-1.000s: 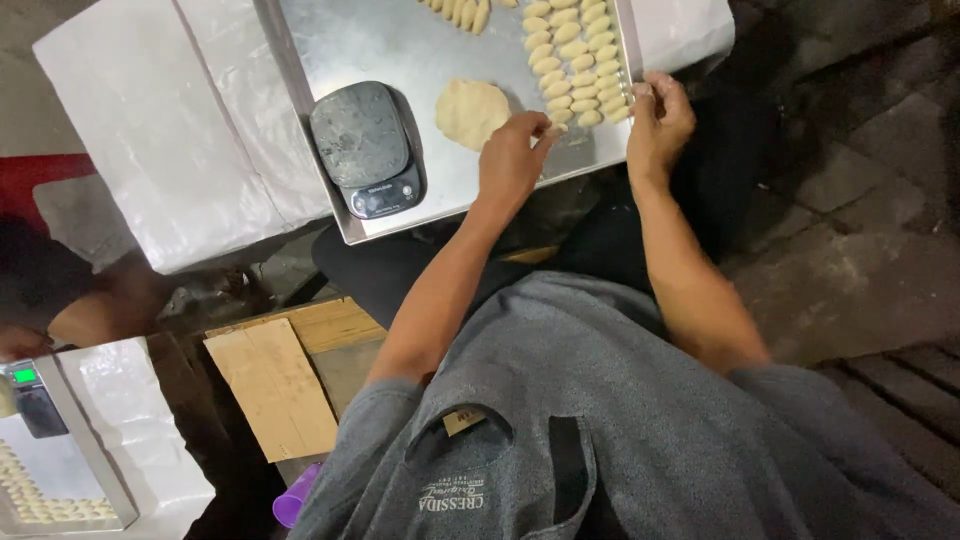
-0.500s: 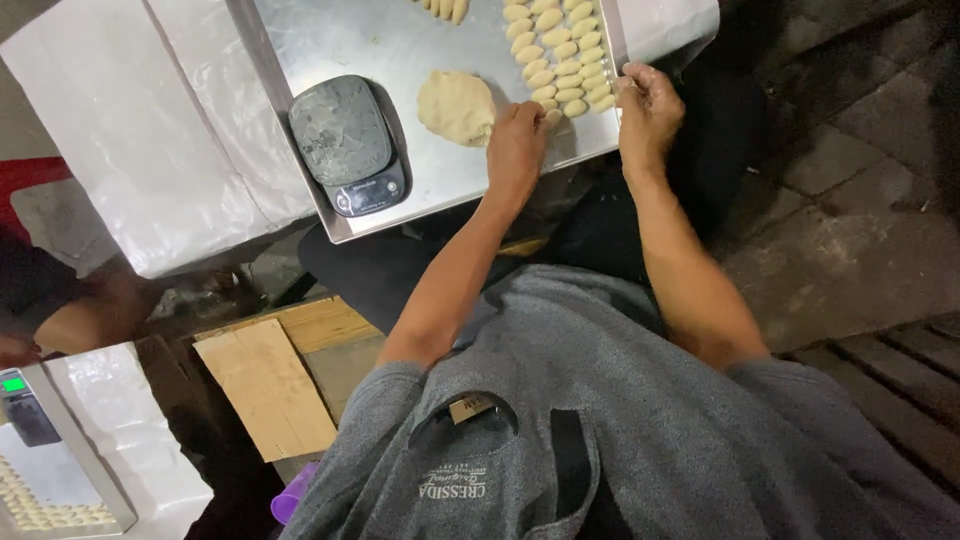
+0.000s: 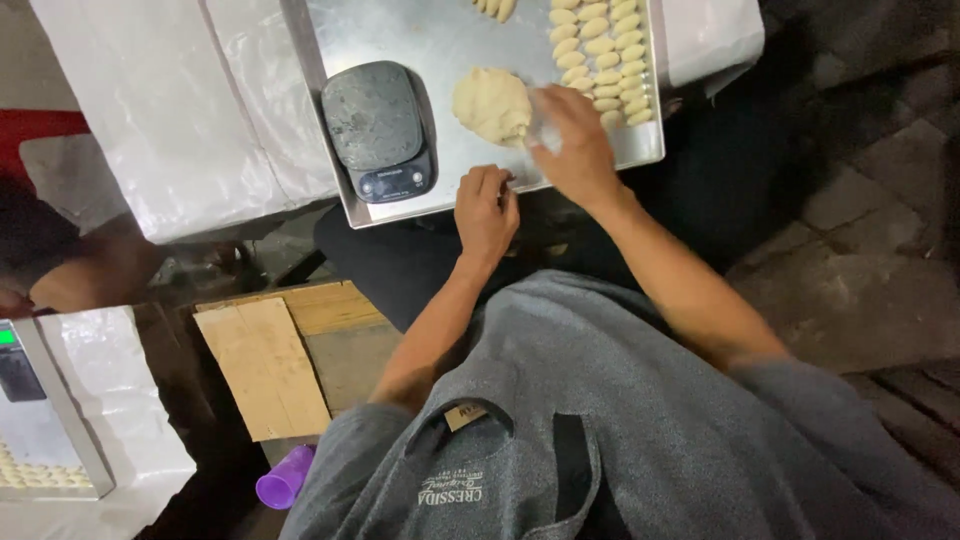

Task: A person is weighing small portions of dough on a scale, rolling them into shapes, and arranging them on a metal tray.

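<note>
On tray (image 3: pixel 440 40), dough lump (image 3: pixel 490 103) touches right hand (image 3: pixel 570 145).

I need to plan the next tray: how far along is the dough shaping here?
Done: rows of small shaped pieces fill the right end of the metal tray. In hand: the right hand is on the dough lump; the left hand is at the tray's near edge. Left: that sizeable lump and much bare tray.

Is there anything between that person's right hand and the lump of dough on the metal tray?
Nothing visible. The right hand is already at the right edge of the dough lump, fingers blurred against it. The scale sits to the lump's left, the rows of small dough pieces to its right, and the left hand rests at the tray's near rim.
</note>
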